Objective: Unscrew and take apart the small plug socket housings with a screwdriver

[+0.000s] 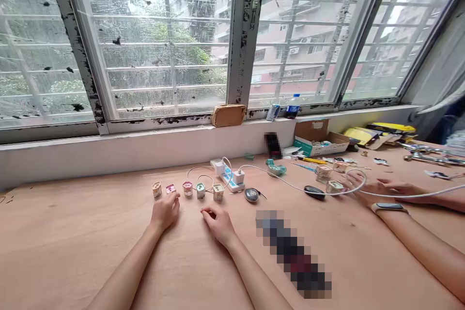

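Observation:
My left hand [165, 210] rests on the plywood tabletop [109, 232] with its fingers curled, just below a row of several small square plug sockets. The nearest is a pink-faced socket [170, 188], and my fingertips stop a little short of it. My right hand [218, 225] lies loosely curled, holding nothing, below a cream socket [218, 192]. A white power strip [228, 175] stands behind the row, with thin white cables looping from it.
A co-worker's hands [374, 189] work at the right, near a white cable and a black computer mouse [314, 192]. A cardboard box [319, 138], tools and papers lie along the far right. A pixelated object [292, 252] lies on the table. Barred windows [160, 43] rise behind a white sill [145, 147].

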Demonstrator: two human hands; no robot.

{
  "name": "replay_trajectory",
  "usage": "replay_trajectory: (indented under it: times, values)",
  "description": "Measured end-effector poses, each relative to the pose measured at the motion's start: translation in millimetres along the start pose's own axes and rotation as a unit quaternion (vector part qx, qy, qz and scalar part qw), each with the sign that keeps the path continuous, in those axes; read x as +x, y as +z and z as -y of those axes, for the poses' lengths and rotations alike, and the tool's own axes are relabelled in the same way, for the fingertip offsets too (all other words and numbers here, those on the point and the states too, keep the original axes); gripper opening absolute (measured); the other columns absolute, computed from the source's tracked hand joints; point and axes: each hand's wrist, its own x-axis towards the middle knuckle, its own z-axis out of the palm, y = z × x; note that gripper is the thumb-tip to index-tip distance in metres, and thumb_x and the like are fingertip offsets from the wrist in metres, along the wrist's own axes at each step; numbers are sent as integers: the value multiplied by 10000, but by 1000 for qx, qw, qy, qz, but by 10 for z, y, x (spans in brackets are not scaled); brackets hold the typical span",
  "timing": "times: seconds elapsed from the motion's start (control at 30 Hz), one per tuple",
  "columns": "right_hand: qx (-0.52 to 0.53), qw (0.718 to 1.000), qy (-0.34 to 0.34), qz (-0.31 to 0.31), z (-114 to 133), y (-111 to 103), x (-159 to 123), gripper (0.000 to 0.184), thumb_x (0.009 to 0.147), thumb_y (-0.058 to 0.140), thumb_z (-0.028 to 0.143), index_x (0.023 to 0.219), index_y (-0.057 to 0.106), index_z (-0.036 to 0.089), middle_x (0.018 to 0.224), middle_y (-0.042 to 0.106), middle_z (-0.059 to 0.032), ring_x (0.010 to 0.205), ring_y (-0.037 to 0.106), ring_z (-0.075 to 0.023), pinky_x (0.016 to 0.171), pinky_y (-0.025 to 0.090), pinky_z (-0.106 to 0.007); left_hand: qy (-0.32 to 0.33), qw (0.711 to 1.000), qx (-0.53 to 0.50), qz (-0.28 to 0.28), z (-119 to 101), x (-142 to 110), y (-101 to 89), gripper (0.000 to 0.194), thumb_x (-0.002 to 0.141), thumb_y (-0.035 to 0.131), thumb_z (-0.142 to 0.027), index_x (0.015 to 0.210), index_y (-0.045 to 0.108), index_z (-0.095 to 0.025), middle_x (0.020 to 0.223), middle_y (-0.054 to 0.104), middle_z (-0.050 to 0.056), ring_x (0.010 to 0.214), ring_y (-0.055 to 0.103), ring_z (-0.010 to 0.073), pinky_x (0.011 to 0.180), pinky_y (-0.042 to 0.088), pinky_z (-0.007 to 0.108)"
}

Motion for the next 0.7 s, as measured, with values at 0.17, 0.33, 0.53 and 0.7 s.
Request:
replay_trajectory:
  times: [0.17,0.33,0.53,0.7]
  values:
    - [4,1000,1,-19,-25,41,12,194,826,556,262,820,731,179,873,718,-65,842,660,-200,755,503,-288,-68,996,-57,-11,76,28,20,342,905,418,-289,1159,630,-203,854,715,44,684,641,164,647,438,257]
    - [2,1000,4,-27,-41,69,23,176,819,567,242,816,734,188,866,718,-53,829,660,-192,755,509,-286,-83,992,-97,-21,-24,119,128,495,858,458,-250,1349,473,-190,966,692,55,716,643,160,707,499,273]
    - [25,999,3,-24,-26,62,15,178,826,560,227,830,734,188,879,724,-47,838,660,-185,783,518,-283,13,999,-29,-38,-222,213,251,580,847,500,-175,1417,421,-252,1515,347,113,1319,464,287,1041,463,418]
    - [28,999,2,-27,-24,60,14,177,823,565,226,831,736,179,883,725,-52,803,661,-176,752,519,-267,38,998,-47,-8,-220,232,270,371,885,511,-247,1255,543,-235,1464,410,100,1317,467,260,1065,443,393]
